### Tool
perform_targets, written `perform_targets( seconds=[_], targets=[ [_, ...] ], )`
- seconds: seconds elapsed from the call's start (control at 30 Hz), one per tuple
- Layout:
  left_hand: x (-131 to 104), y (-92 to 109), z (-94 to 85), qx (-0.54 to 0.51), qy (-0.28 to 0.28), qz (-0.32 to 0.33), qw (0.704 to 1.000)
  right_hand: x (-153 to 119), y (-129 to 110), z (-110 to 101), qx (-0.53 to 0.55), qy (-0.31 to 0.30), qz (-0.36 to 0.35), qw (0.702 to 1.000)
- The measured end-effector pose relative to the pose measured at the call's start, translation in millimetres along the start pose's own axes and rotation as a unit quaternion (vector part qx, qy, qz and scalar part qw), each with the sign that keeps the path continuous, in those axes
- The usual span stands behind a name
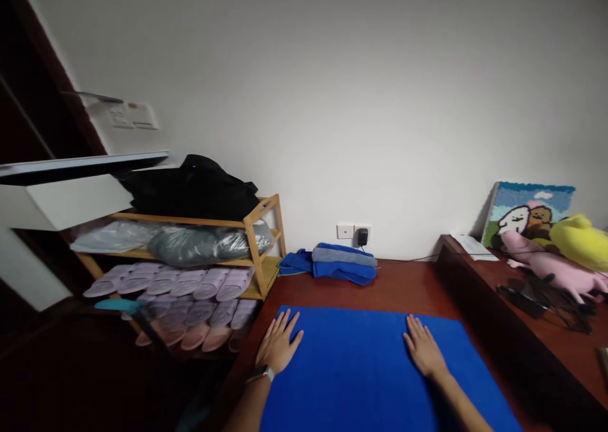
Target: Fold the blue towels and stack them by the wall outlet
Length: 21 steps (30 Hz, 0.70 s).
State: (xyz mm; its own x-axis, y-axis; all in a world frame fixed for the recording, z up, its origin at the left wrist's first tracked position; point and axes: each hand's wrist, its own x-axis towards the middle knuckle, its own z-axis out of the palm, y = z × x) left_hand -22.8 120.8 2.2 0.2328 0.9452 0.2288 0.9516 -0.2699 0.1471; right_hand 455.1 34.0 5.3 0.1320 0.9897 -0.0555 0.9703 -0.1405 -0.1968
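Note:
A bright blue cloth [356, 368] lies spread flat on a reddish-brown wooden table [403, 286]. My left hand [278, 343] rests palm down over the cloth's far left corner, fingers stretched out, with a watch on the wrist. Toward the right part of the cloth, my right hand [425, 346] also lies flat, its fingers extended toward the far edge. Neither hand grips anything. Beyond the cloth, against the wall, sit folded blue and grey cloths [344, 264]. The cloth's near edge is out of the frame.
To the left stands a wooden rack [259, 248] with several slippers [185, 283] and a black bag [192, 188] on top. A black plug [363, 236] sits in the wall socket. On the raised right surface are a pink plush toy [546, 264], a yellow plush toy [577, 239] and a picture [527, 210].

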Motion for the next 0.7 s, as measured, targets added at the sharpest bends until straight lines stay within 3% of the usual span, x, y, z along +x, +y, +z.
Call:
perform_targets(
  seconds=[0.1, 0.17, 0.27, 0.37, 0.47, 0.57, 0.63, 0.7],
  targets=[
    [1.6, 0.0, -1.8, 0.005, -0.008, 0.000, 1.000, -3.5, 76.9, -0.8, -0.019, -0.002, 0.047, 0.999],
    [2.3, 0.0, -3.1, 0.009, -0.012, 0.001, 1.000, -5.3, 115.2, -0.3, -0.021, 0.002, 0.069, 0.997],
    [2.9, 0.3, -4.7, 0.013, -0.018, -0.001, 1.000, -6.6, 151.5, 1.1, -0.012, 0.010, 0.097, 0.995],
    [3.6, 0.6, -5.3, 0.014, -0.023, -0.002, 1.000, -7.3, 166.7, 1.6, 0.005, 0.017, 0.103, 0.995],
    [4.2, 0.1, -4.2, 0.014, -0.024, -0.003, 1.000, -7.8, 167.3, 0.5, 0.028, 0.030, 0.105, 0.994],
    [3.5, -0.6, -2.6, 0.011, -0.016, -0.002, 1.000, -8.4, 146.7, -0.9, 0.076, 0.091, 0.116, 0.986],
    [2.6, -0.5, -2.5, 0.008, -0.012, 0.001, 1.000, -9.7, 110.9, -1.7, 0.123, 0.168, 0.110, 0.972],
    [1.8, 0.3, -3.5, 0.010, -0.014, 0.002, 1.000, -12.6, 52.9, -2.3, 0.165, 0.228, 0.074, 0.957]
  ],
)
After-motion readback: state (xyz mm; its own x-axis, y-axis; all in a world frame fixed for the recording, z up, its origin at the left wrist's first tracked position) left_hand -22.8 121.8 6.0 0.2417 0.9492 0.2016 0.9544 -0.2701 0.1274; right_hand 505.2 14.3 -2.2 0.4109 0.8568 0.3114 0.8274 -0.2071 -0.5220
